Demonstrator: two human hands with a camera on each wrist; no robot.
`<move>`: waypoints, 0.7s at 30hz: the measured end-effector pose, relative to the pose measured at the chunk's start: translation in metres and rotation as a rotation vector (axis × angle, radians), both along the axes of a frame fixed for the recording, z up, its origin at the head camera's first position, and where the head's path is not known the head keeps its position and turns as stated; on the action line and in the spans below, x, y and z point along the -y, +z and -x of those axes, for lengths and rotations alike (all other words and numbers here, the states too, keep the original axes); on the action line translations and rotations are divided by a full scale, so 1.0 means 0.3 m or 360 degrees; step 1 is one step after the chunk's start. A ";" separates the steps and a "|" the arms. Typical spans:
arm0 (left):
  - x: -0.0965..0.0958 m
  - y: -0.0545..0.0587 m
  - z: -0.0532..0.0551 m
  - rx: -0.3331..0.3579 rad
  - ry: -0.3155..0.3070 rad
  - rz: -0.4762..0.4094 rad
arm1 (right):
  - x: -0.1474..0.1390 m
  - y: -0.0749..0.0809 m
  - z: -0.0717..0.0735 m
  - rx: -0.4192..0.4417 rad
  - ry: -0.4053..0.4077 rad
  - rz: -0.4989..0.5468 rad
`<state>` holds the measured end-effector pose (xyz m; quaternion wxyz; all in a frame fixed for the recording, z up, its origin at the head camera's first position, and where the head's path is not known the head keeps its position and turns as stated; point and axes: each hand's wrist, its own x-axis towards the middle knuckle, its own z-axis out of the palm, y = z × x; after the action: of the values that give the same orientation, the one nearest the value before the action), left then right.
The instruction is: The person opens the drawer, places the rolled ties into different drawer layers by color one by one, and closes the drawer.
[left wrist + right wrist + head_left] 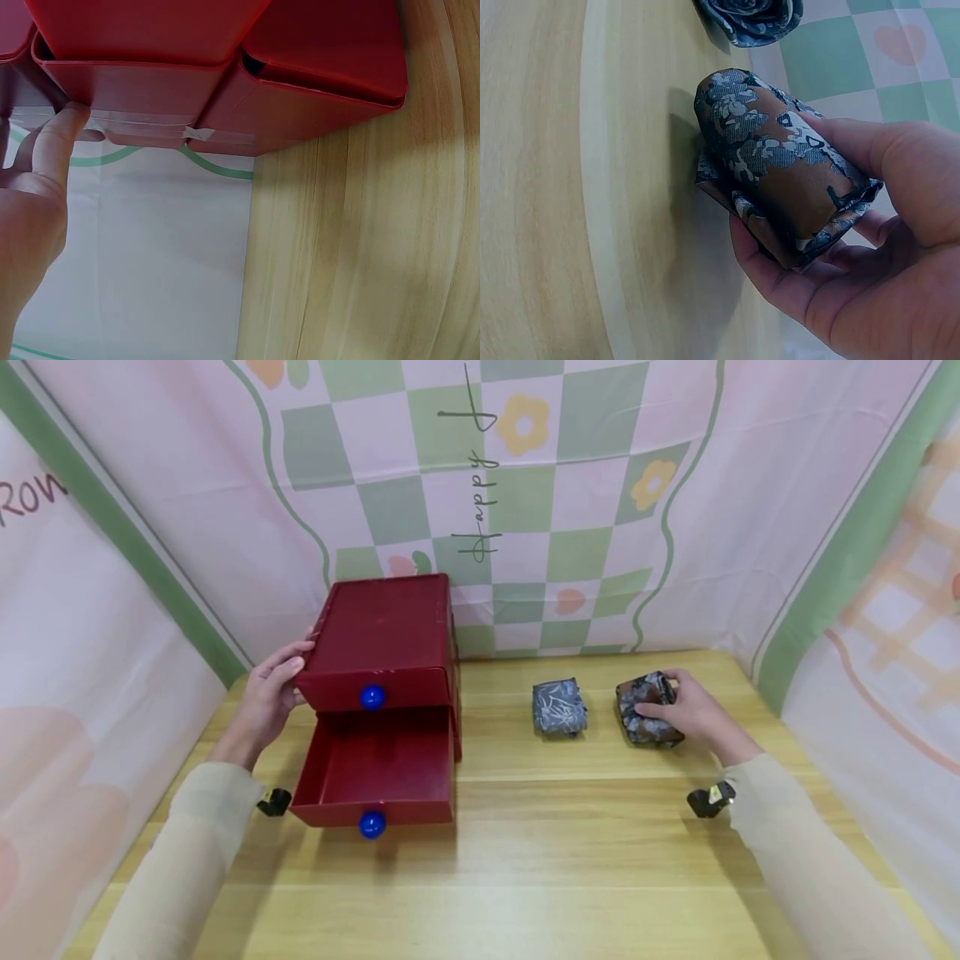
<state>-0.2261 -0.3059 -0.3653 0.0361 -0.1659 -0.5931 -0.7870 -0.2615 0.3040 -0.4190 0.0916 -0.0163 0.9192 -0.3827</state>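
A dark red drawer cabinet (386, 618) with blue knobs stands on the left of the table. Its lower drawer (382, 768) is pulled out and nothing lies in it. My left hand (272, 689) rests against the cabinet's left side near the top, fingers extended; in the left wrist view the fingers (64, 131) touch the red side wall. On the right, my right hand (693, 710) grips a brown and grey floral cloth roll (780, 157) between thumb and fingers. Left of it lies a grey patterned cloth roll (559, 707), its coiled end visible in the right wrist view.
The wooden table (570, 852) reaches back to a printed fabric curtain (517, 518) with green checks. Similar curtains enclose both sides. A small black camera sits at each wrist.
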 end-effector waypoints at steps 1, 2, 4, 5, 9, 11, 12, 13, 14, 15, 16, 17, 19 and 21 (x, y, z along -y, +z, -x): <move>0.000 0.000 0.000 0.0001 -0.0002 -0.0004 | 0.001 0.000 0.000 0.0001 0.0000 0.0018; 0.000 0.000 0.000 0.0002 -0.0002 -0.0006 | 0.003 0.001 0.000 -0.0005 -0.0001 0.0023; 0.000 -0.002 0.000 0.0004 -0.0004 -0.0010 | 0.005 0.002 -0.001 -0.0004 -0.0004 0.0042; 0.000 -0.002 0.001 0.0004 -0.0003 -0.0011 | 0.007 0.003 -0.002 -0.0001 -0.0006 0.0054; -0.001 -0.004 0.001 0.0008 -0.0010 -0.0020 | 0.016 0.009 -0.005 0.0014 -0.0012 0.0074; -0.001 -0.004 0.000 0.0007 -0.0015 -0.0024 | 0.023 0.015 -0.008 0.0012 -0.0008 0.0058; -0.001 -0.004 0.000 0.0005 -0.0016 -0.0025 | 0.026 0.018 -0.009 0.0009 -0.0005 0.0043; -0.001 -0.003 0.000 0.0003 -0.0014 -0.0023 | 0.029 0.021 -0.009 0.0004 -0.0003 0.0032; 0.000 -0.003 0.000 0.0000 -0.0012 -0.0020 | 0.032 0.025 -0.008 0.0000 -0.0002 0.0019; 0.000 -0.003 0.000 -0.0002 -0.0009 -0.0019 | 0.035 0.029 -0.008 -0.0004 0.0001 0.0004; 0.001 -0.003 0.001 -0.0003 -0.0005 -0.0016 | 0.039 0.032 -0.009 -0.0007 0.0002 0.0001; 0.002 -0.003 0.001 -0.0004 -0.0004 -0.0015 | 0.042 0.035 -0.008 -0.0010 0.0002 -0.0005; 0.003 -0.003 0.003 -0.0003 0.0000 -0.0010 | 0.047 0.039 -0.007 -0.0015 0.0004 -0.0015; 0.003 -0.002 0.004 -0.0001 -0.0002 -0.0008 | 0.052 0.044 -0.008 -0.0020 0.0011 -0.0026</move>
<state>-0.2273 -0.3067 -0.3658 0.0361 -0.1664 -0.5911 -0.7884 -0.2591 0.2885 -0.4057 0.0872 -0.0213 0.9227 -0.3748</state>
